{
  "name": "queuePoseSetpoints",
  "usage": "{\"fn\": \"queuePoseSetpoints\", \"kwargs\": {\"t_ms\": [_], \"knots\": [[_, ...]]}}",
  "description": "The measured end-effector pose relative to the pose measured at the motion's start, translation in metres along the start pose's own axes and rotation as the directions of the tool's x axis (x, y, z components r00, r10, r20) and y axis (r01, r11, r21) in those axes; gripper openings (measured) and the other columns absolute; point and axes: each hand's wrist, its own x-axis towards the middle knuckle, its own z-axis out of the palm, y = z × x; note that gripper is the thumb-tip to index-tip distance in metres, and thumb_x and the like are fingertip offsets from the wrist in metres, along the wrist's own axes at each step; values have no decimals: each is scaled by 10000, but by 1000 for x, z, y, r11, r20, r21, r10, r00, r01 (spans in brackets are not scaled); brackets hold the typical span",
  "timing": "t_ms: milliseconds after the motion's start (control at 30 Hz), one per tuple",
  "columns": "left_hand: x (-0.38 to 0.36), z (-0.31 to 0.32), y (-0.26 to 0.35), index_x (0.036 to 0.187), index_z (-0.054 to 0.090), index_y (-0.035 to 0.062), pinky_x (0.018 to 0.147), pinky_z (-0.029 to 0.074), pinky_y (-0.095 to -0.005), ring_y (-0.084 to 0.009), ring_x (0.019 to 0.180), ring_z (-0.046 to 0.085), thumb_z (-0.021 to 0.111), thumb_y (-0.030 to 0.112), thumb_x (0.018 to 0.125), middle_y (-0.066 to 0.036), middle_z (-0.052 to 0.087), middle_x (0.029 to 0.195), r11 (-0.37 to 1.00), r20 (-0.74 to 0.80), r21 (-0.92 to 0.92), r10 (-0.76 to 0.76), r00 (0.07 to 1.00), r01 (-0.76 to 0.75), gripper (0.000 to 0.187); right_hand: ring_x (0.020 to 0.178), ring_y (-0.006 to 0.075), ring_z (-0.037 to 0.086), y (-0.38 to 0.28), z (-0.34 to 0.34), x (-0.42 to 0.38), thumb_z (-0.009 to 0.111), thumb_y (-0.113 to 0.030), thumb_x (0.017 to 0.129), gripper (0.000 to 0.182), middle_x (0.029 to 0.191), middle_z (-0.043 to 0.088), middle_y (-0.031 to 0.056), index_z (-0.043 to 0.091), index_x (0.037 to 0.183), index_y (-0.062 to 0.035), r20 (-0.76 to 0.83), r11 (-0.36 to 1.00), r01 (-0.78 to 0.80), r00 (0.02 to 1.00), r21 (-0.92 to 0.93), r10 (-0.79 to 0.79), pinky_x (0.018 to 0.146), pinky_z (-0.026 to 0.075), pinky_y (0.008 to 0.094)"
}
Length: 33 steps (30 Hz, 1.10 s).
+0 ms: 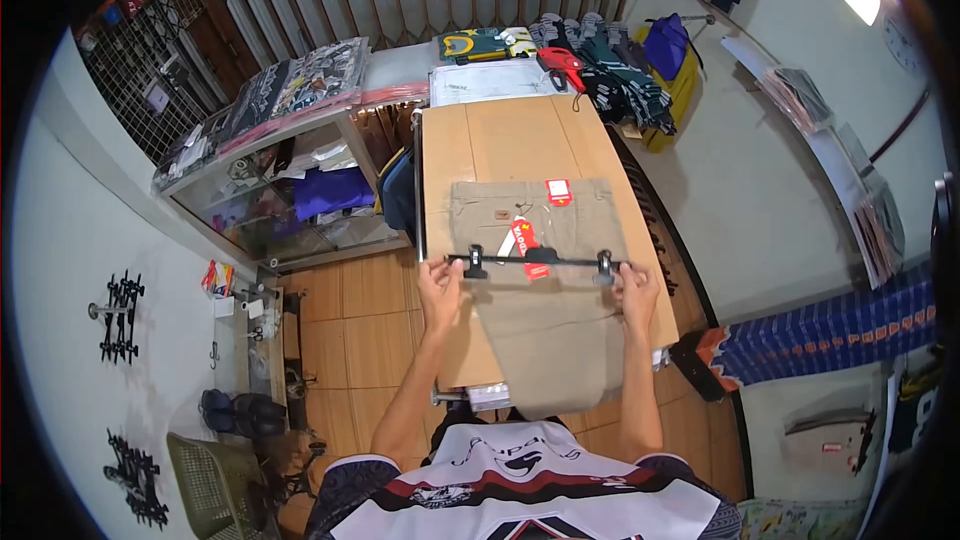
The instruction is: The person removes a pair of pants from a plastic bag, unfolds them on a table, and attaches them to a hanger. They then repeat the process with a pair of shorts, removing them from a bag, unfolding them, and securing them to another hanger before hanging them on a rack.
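At the centre of the frame, our left hand (pixel 440 290) pinches the left end of the black hanger (pixel 575 261), beside a clip (pixel 476 262). The bar crosses the trousers (pixel 550 350), below their waistband, with the red tag (pixel 524 237) partly behind it; the trousers lie on the table (pixel 500 130). To the right, our right hand (pixel 637 292) grips the other end. We seem to be positioning the hanger; any shift calls for both hands moving evenly. Whether the clips are open, we cannot tell.
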Motion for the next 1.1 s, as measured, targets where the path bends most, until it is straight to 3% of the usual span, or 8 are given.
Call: {"fn": "queuePoseSetpoints", "kwargs": {"t_ms": [67, 200, 333, 400, 567, 700, 1033, 1100], "knots": [[25, 22, -7, 1188, 581, -62, 823, 545, -333, -230, 1009, 648, 810, 230, 882, -176, 663, 1076, 975, -5, 175, 138, 990, -135, 481, 626, 116, 615, -6, 12, 49, 717, -132, 946, 196, 835, 704, 98, 595, 1043, -12, 23, 1000, 21, 1000, -23, -21, 503, 467, 249], [76, 58, -16, 1189, 639, -19, 948, 494, -432, -347, 1113, 601, 885, 308, 753, -218, 625, 1173, 862, -70, 486, 202, 977, -144, 597, 703, 102, 602, -13, 41, 142, 767, -142, 884, 185, 811, 695, 63, 678, 900, 19, 77, 925, 290, 957, -244, -280, 634, 487, 266], [123, 82, -30, 1212, 643, 16, 1050, 430, -456, -358, 1215, 533, 893, 348, 722, -197, 592, 1250, 731, -81, 654, 322, 943, -194, 642, 744, 117, 622, -1, 72, 219, 790, -175, 852, 216, 807, 702, 59, 725, 930, 15, 152, 874, 307, 951, -378, -268, 713, 508, 282], [140, 90, -29, 1218, 660, 44, 1061, 423, -459, -345, 1237, 529, 899, 377, 707, -171, 601, 1263, 736, -103, 662, 278, 955, -142, 655, 764, 122, 634, 6, 82, 241, 801, -198, 841, 245, 810, 712, 65, 741, 954, 11, 178, 873, 249, 965, -420, -190, 741, 509, 280], [157, 101, -36, 1244, 676, 110, 1068, 395, -475, -329, 1245, 521, 860, 433, 735, -122, 605, 1279, 623, -110, 778, 262, 959, -81, 631, 821, 284, 699, 25, 99, 254, 778, -292, 818, 234, 825, 736, 95, 752, 914, -80, 159, 768, 385, 921, -512, -355, 795, 512, 436], [160, 100, -45, 1329, 627, 133, 1084, 364, -486, -330, 1259, 503, 830, 461, 756, -115, 597, 1285, 626, -100, 772, 290, 952, -109, 690, 937, 287, 655, 24, 101, 252, 757, -292, 840, 232, 900, 722, 76, 720, 939, -85, 204, 737, 419, 907, -530, -369, 833, 464, 465], [166, 102, -29, 1414, 581, 314, 1117, 308, -506, -317, 1320, 441, 817, 454, 768, -116, 535, 1321, 580, -98, 814, 72, 993, 39, 702, 1030, 329, 672, 10, 102, 265, 737, -267, 843, 224, 985, 737, 122, 729, 961, -78, 260, 774, 338, 938, -535, -229, 877, 496, 451], [170, 100, -35, 1414, 582, 325, 1109, 336, -512, -349, 1325, 445, 811, 474, 765, -138, 538, 1313, 577, -92, 817, 107, 990, 13, 705, 1021, 342, 676, -3, 112, 256, 739, -241, 846, 241, 1009, 734, 146, 723, 1006, -62, 195, 768, 430, 902, -475, -384, 877, 510, 446]]}}
